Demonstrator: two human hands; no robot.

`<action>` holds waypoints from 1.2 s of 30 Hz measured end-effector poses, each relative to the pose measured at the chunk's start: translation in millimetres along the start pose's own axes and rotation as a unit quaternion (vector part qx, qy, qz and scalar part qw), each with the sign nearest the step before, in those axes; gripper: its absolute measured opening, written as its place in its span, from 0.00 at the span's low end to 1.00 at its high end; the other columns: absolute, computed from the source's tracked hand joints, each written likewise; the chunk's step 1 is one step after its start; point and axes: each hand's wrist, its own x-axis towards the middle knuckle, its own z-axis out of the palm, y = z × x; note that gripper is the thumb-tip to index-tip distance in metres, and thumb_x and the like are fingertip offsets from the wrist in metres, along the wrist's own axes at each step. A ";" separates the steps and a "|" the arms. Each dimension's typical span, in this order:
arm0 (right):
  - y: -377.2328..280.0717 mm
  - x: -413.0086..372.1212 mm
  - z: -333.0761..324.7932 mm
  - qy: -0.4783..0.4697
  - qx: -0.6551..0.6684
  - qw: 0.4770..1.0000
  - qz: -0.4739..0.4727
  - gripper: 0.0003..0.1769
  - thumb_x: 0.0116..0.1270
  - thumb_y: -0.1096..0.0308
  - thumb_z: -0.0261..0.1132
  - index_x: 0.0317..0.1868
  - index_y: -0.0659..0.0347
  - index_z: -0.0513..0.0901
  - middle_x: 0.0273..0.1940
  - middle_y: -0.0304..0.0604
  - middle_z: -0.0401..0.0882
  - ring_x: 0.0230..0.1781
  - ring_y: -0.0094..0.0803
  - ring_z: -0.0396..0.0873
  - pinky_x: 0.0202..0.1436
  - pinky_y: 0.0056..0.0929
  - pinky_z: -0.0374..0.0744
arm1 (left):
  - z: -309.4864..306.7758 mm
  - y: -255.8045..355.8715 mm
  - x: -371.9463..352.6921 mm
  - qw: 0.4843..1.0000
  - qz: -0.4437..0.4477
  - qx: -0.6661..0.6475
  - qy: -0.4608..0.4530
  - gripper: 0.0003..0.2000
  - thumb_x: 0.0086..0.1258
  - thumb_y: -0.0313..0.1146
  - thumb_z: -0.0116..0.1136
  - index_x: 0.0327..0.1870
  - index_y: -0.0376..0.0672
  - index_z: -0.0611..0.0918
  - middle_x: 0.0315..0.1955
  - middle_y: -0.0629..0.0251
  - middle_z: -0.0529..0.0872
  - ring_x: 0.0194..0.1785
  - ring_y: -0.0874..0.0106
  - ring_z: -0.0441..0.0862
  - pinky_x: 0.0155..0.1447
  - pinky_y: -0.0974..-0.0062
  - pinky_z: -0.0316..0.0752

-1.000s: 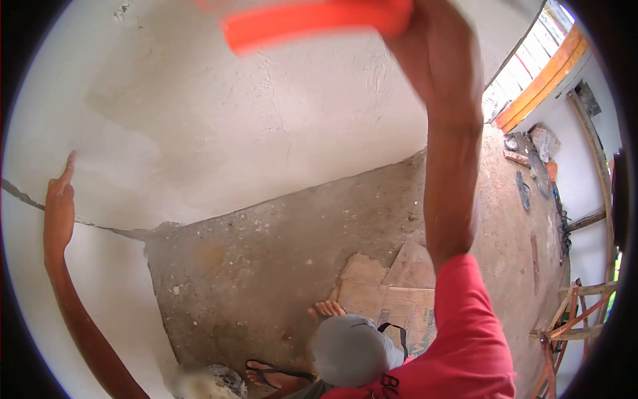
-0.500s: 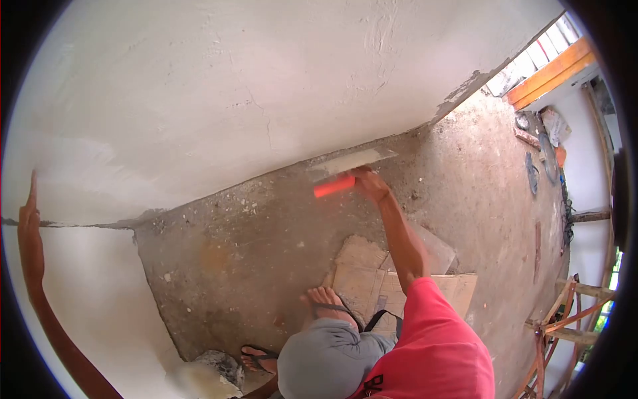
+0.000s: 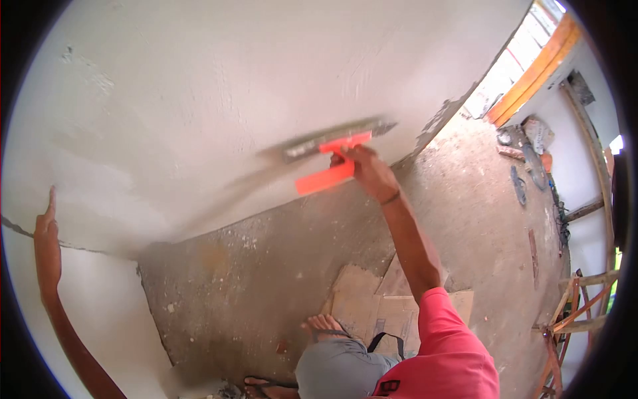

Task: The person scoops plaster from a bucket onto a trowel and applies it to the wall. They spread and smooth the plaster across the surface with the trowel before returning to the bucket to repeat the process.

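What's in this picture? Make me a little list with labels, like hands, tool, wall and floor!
right hand: grips a trowel by its orange handle
trowel blade: up against the wall, blurred
left hand: open, flat on the wall at far left, a finger pointing up
wall: pale and smooth, with a crack line by the left hand
floor: bare, rough and dusty
cardboard: flat sheets on the floor
foot: in a flip-flop, beside the cardboard
wooden trestle: at far right

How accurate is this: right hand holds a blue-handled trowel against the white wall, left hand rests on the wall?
In the head view the trowel has an orange handle, not blue. The right hand holds it against the white wall; the left hand rests on the wall.
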 end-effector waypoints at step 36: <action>336.2 11.0 247.6 -0.057 0.188 0.966 0.169 0.15 0.69 0.69 0.64 0.51 0.71 0.78 0.47 0.46 0.82 0.48 0.34 0.80 0.60 0.33 0.74 | 25.5 -36.5 -2.4 0.985 0.124 0.095 0.071 0.27 0.77 0.28 0.33 0.74 0.66 0.66 0.56 0.60 0.77 0.59 0.68 0.75 0.71 0.70 0.64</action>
